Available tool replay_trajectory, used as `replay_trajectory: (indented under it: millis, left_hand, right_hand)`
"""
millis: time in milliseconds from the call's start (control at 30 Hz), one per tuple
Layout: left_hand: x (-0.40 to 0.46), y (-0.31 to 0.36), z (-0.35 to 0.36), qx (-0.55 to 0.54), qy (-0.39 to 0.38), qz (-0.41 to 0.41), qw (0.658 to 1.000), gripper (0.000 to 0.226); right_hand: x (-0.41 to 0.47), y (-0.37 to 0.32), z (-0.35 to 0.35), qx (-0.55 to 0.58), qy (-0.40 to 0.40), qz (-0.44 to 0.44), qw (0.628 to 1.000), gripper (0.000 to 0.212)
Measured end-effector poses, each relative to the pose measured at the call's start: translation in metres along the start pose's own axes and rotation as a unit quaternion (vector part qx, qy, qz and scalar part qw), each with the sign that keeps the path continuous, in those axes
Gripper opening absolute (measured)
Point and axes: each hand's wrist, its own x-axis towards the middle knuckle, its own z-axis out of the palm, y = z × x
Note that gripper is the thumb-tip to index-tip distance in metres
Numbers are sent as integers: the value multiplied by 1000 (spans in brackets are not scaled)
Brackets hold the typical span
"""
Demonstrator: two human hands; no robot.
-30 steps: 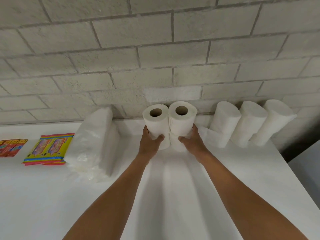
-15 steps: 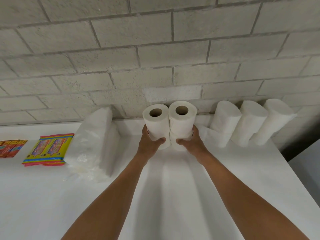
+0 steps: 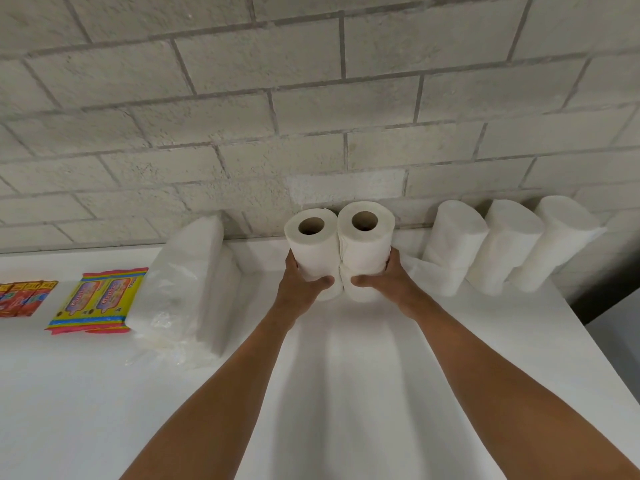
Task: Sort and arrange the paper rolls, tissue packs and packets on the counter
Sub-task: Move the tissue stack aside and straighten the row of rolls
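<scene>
Left hand (image 3: 300,288): grip curled round the left stack of paper rolls, thumb across the front at the seam between the upper left roll (image 3: 313,247) and the lower left roll (image 3: 328,293); the other fingers pass behind, out of sight.

Right hand (image 3: 385,283): grip curled round the right stack in mirror fashion, thumb across the front where the upper right roll (image 3: 365,239) meets the lower right roll (image 3: 360,295).

Rolls: four, white, upright, stacked two on two, the stacks touching side by side; cardboard cores of the upper pair face up. Position: centre rear of the bench (image 3: 346,375), near the block wall (image 3: 311,98).

Right of the stacks: three wrapped white rolls (image 3: 509,245), upright in a row against the wall, just beside one another.

Left of the stacks: clear-wrapped tissue packs (image 3: 187,282), standing on edge, one against another.

Further left: yellow packet (image 3: 98,299) with red border, lying flat, just beside the tissue packs.

Far left, at the frame edge: red and orange packets (image 3: 24,296), lying flat, partly cut off.

Bench surface: white.
</scene>
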Motion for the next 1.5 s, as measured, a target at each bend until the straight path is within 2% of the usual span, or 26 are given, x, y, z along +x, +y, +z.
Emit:
replay_trajectory:
  millis: [167, 500, 700, 900, 1033, 1200, 1367, 1500]
  left_hand:
    - [-2, 4, 1, 0, -2, 11, 1000, 87]
    - [-3, 2, -10, 3, 39, 0, 999, 82]
    - [-5, 0, -12, 18, 48, -5, 999, 84]
    - [-3, 1, -9, 36, 65, -7, 997, 83]
    - [-3, 2, -7, 42, 76, -6, 996, 82]
    - [-4, 1, -6, 35, 86, -12, 996, 86]
    - [-6, 2, -6, 24, 92, -4, 995, 87]
    - [-6, 5, -5, 26, 78, -18, 996, 86]
  right_hand:
    - [-2, 3, 6, -3, -2, 0, 1000, 115]
    - [1, 2, 24, -19, -4, 6, 1000, 112]
    - [-2, 4, 27, -13, 23, -19, 999, 107]
    - [-7, 1, 35, -6, 96, -55, 994, 121]
    - [-6, 0, 36, -11, 83, -65, 994, 108]
    - [-3, 2, 36, -17, 75, -52, 996, 102]
    - [1, 2, 35, -23, 66, -39, 997, 101]
    - [1, -3, 36, -35, 56, -22, 998, 109]
